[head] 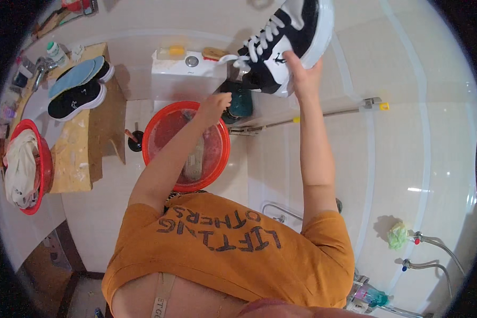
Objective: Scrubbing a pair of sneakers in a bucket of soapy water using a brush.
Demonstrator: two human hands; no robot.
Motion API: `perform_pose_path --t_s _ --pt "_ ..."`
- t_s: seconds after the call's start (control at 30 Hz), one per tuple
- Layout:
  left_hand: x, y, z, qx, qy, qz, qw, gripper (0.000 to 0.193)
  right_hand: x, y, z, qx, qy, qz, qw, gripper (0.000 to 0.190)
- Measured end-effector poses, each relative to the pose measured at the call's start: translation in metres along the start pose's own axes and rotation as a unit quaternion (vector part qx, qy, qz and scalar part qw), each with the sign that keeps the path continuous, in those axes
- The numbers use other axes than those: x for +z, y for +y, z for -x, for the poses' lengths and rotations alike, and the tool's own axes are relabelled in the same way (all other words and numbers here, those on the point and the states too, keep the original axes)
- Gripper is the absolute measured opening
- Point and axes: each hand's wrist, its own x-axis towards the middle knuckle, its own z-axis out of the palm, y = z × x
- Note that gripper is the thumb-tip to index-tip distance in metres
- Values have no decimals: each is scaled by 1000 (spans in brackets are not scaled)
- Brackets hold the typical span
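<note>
My right hand [307,75] grips a black-and-white sneaker [278,51] by its side and sole, thumb on the white panel. The sneaker is raised and tilted, its white laces loose at the collar end; its toe is cut off by the top edge. My left hand [218,106] is curled just below the collar, over the rim of a red plastic basin [146,139]. Whether its fingers hold anything cannot be made out. Cloudy water fills the basin, with a pale, elongated object [194,159] in it, partly hidden by my left forearm.
Black slip-on shoes [77,101] and light-blue insoles [75,77] lie on the sink counter [69,167] at left. Below is a red basin [47,171] of pale cloth. A scrub brush [215,53] rests on the toilet tank [183,67]. A long-handled mop [326,113] leans at right.
</note>
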Motion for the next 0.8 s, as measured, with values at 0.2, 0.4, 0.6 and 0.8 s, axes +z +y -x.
perform_pose_path --t_s 0.2,0.4,0.6,0.8 --pt "-53 90 -55 -340 -246 612 670 33 -3 2 16 -51 -45 54 996 69" --pt "-39 84 -62 -267 -182 714 622 14 13 -9 12 43 -18 -53 998 77" --pt "-61 126 -61 -329 -28 524 785 14 17 -11 0 5 -46 -2 999 74" --pt "-54 115 -57 -262 -26 413 872 20 14 -28 1 93 -34 -117 988 58"
